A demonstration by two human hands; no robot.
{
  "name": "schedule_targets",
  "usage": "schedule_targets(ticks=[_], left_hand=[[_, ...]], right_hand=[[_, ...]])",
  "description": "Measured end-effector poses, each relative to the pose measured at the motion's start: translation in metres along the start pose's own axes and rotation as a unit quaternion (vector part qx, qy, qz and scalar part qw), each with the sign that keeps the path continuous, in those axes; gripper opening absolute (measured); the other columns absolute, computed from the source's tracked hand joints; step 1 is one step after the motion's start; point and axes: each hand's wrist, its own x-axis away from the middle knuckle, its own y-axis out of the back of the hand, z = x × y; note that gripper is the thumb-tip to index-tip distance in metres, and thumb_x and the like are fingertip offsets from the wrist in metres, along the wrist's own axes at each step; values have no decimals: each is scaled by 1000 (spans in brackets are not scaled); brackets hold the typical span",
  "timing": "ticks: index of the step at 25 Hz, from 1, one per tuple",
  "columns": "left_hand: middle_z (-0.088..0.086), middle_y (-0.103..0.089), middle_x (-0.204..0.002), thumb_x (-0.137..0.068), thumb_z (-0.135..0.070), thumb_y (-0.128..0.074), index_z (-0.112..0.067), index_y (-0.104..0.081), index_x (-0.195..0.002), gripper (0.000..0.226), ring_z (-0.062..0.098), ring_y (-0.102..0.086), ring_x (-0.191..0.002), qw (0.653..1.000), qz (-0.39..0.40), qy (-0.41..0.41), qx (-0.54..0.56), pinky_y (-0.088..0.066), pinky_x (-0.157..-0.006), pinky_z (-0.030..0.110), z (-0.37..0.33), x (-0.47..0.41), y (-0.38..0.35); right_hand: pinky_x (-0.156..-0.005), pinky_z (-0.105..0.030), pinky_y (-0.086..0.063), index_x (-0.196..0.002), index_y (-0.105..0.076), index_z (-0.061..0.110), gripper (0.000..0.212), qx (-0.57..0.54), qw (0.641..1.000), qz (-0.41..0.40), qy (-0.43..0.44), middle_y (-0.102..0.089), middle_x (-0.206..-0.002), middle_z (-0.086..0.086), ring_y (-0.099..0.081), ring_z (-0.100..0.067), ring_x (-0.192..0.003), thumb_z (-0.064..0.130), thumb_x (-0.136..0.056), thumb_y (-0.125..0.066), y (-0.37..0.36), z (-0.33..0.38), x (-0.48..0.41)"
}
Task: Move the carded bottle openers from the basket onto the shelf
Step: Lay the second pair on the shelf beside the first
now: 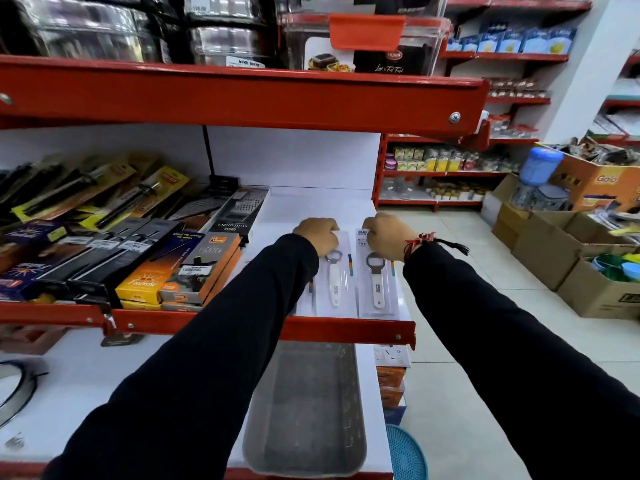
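Two carded bottle openers lie flat on the white shelf [277, 216], side by side at about 12 o'clock from where the person stands, heads toward the back wall and white handles pointing at the red front lip. The left bottle opener [335, 282] and the right bottle opener [377, 285] sit just beside each other, cards close but, as far as I can tell, not overlapping. A sliver of a third card shows at the left sleeve's edge, too hidden to be sure of.

The left hand [317, 237] rests knuckles-up on the top end of the left card, fingers curled down over it; the right hand [388, 237] does the same on the right card. Whether the fingers are pinching the card edges or only pressing them flat I cannot tell, since the fingertips are tucked out of sight.

These packs look light, I would judge: thin card under a clear plastic blister, with a small metal head and plastic handle giving what little weight there is. The card should be stiff enough to lift by one end, yet it may bow if squeezed, and the glossy blister looks slippery. A pinch on the bare card at the top, where the hands are now, seems the surest hold; sliding them on the smooth shelf should be easy too.

At 5 o'clock, down on the floor, the rim of a blue basket [405, 452] peeps in; its contents are out of view. At 10 o'clock boxed lighters [204, 268] crowd the same shelf.
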Motion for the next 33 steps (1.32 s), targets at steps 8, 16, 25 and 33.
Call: schedule_targets(ticks=[8,16,25,33], left_hand=[[2,-56,-138,-96,-18,-39,-26,-59,-131,41,25,-52,-127,995,-10,-31,-99,-25,-109,43,20,-9,-49],[2,-56,-138,-98,-24,-35,-28,-57,-133,42,25,-49,-127,988,-49,-57,-133,-14,-114,50,29,10,-45],[-1,-52,-146,-98,-35,-38,-31,-51,-138,43,22,-33,-148,974,-50,1,-220,18,-115,66,77,66,8],[3,-35,-162,-92,-49,-34,-46,-45,-145,53,21,2,-158,935,30,8,-354,34,-97,73,124,104,28]], right_hand=[[-86,-38,-49,-122,-58,20,38,-11,996,91,-1,-57,-118,-8,-58,-30,-113,14,-86,-48,-41,-12,-3],[-92,-42,-45,-129,-50,22,41,35,999,18,-14,-63,-126,-2,-52,-28,-120,21,-89,-43,-35,-2,11],[-105,-41,-36,-132,-53,30,40,17,997,43,65,-61,-137,7,-51,-25,-127,30,-93,-47,-29,58,35],[-121,-59,-4,-145,-42,39,59,21,982,165,85,-40,-157,4,-26,-29,-149,53,-89,-56,-47,101,45]])
